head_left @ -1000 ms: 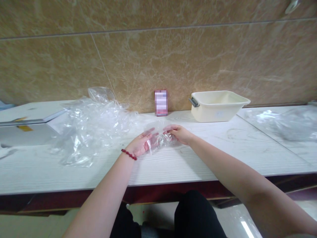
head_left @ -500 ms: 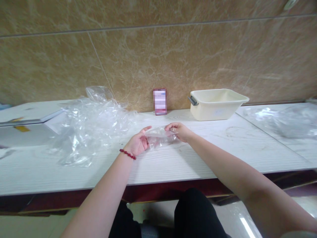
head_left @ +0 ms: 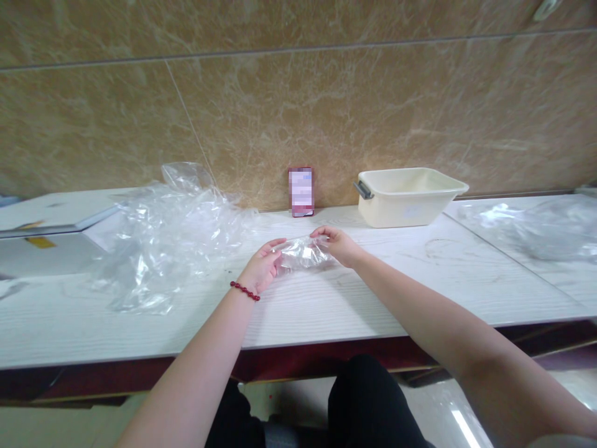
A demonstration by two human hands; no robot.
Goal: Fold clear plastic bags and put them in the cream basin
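Note:
Between my two hands a clear plastic bag (head_left: 303, 252) is stretched sideways, crumpled and shiny, just above the white table (head_left: 317, 311). My left hand (head_left: 262, 266), with a red bead bracelet at the wrist, is closed on the bag's left end, thumb and fingers around the film. At the other end my right hand (head_left: 339, 245) pinches the upper right edge. Whether anything lies inside the bag cannot be made out. To the left spreads a heap of loose clear plastic bags (head_left: 172, 236).
A cream plastic bin (head_left: 401, 210) with a grey handle stands at the back right. Against the wall leans a phone (head_left: 301, 191). A white box (head_left: 51, 249) sits at far left, and more clear plastic (head_left: 550, 227) lies at far right.
My left hand has turned slightly and its thumb now presses on the bag. The bag's film has shifted and looks more bunched between the hands. My right hand has barely moved.

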